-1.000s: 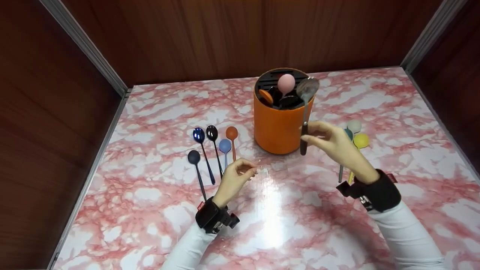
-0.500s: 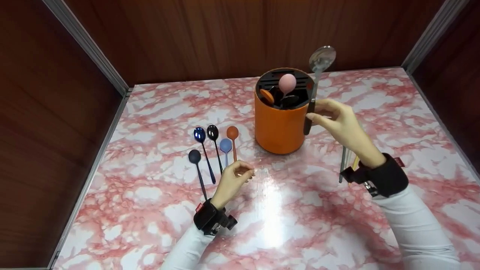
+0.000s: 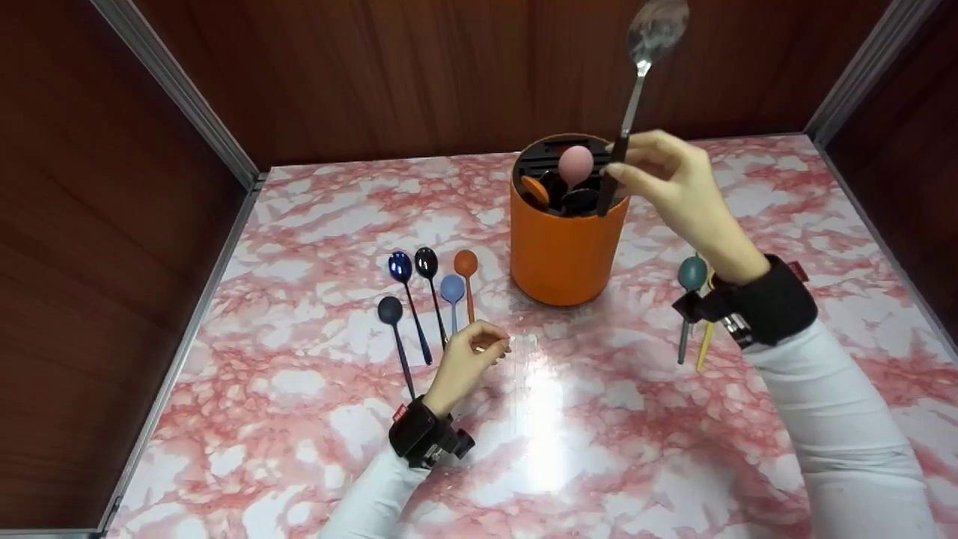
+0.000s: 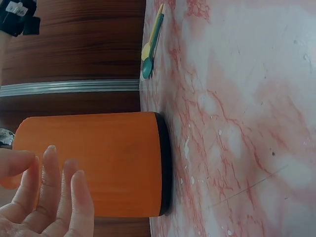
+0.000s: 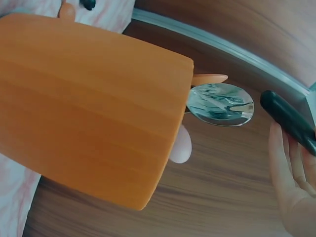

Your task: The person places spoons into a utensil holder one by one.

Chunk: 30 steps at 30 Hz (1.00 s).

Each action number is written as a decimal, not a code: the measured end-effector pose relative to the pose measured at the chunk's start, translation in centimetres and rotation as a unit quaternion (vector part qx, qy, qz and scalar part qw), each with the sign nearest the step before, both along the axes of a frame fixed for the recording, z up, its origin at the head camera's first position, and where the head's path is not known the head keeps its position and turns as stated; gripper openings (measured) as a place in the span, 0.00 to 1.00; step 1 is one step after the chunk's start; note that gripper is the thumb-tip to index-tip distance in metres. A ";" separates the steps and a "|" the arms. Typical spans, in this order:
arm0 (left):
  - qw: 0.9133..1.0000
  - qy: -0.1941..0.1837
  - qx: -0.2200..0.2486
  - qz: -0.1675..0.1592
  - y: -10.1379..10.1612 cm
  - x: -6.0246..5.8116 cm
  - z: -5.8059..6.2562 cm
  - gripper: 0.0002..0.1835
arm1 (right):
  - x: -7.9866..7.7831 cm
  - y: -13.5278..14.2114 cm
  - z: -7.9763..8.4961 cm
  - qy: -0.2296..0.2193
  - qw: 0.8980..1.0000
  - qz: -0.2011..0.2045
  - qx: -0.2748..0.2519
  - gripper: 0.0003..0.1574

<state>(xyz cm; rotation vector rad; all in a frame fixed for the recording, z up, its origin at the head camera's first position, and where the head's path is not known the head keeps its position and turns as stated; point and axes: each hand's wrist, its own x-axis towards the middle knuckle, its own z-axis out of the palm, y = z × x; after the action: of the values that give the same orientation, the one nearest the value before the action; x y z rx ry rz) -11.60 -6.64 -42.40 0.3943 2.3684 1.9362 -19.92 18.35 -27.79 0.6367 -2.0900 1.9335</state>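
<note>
My right hand [image 3: 677, 195] pinches the dark handle of a metal spoon [image 3: 635, 101], bowl upward, at the right front rim of an orange utensil holder [image 3: 565, 258]. In the right wrist view, the handle end [image 5: 289, 118] stands apart from the holder's mouth. Sticking out of the holder are a pink spoon [image 3: 575, 165], an orange spoon [image 3: 534, 190] and a shiny dark spoon [image 5: 222, 104]. My left hand [image 3: 465, 365] hovers loosely curled near the table's middle, holding nothing; in the left wrist view its fingers [image 4: 50, 182] appear before the holder.
Left of the holder lie several spoons, including an orange-red one [image 3: 465, 263], a light blue one [image 3: 452, 289] and a matt dark one [image 3: 390, 310]. A teal spoon [image 3: 692, 274] and a yellow spoon [image 4: 146, 51] lie to the right. Wooden panels [image 3: 464, 75] enclose the marbled table.
My right hand has risen with the metal spoon, first drifting right and then back left, bringing the handle end up to the holder's rim. The left hand has barely moved.
</note>
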 end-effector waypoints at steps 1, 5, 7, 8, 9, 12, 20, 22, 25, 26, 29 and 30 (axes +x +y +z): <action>1.000 -0.001 0.000 -0.001 0.1 0.0 0.0 0.06 | -0.2 -0.2 0.3 -0.003 1.000 0.005 -0.007 0.12; 1.000 -0.002 -0.001 -0.004 0.3 0.0 -0.1 0.06 | -1.3 -1.0 1.3 -0.007 1.000 0.006 -0.019 0.12; 1.000 -0.001 -0.004 -0.003 0.3 0.0 -0.2 0.06 | -1.7 -1.4 1.8 -0.003 1.000 -0.008 -0.003 0.12; 1.000 0.000 -0.006 -0.004 0.4 0.0 -0.3 0.06 | -2.0 -1.6 2.0 0.000 1.000 -0.016 0.010 0.12; 1.000 0.000 -0.006 -0.004 0.4 0.1 -0.3 0.06 | -2.2 -1.8 2.2 0.002 0.999 -0.026 0.025 0.12; 1.000 0.001 -0.007 -0.006 0.5 0.1 -0.4 0.06 | -2.8 -2.3 2.5 0.004 0.996 -0.050 0.070 0.12; 1.000 0.008 -0.005 -0.005 0.6 0.2 -0.4 0.06 | -4.4 -3.0 1.2 -0.028 0.994 -0.061 0.088 0.11; 1.000 0.003 0.000 -0.005 0.6 0.2 -0.5 0.06 | -4.7 -3.1 0.8 -0.030 0.993 -0.065 0.093 0.11; 1.000 0.002 0.005 -0.005 0.6 0.2 -0.6 0.06 | -5.0 -3.1 0.2 -0.035 0.993 -0.063 0.089 0.11; 1.000 0.002 0.007 -0.004 0.6 0.2 -0.7 0.05 | -5.1 -3.1 0.0 -0.039 0.994 -0.058 0.083 0.11; 1.000 0.004 0.011 -0.005 0.7 0.2 -0.7 0.05 | -5.2 -3.1 -0.5 -0.051 0.996 -0.042 0.066 0.12; 1.000 0.004 0.012 -0.005 0.7 0.2 -0.7 0.06 | -5.2 -3.1 -0.7 -0.055 0.996 -0.036 0.062 0.13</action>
<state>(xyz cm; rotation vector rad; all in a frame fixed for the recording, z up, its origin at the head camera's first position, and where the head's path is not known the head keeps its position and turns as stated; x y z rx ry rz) -11.40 -5.96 -43.14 0.4151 2.3447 1.9636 -25.12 15.23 -28.44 0.4796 -2.2811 1.8503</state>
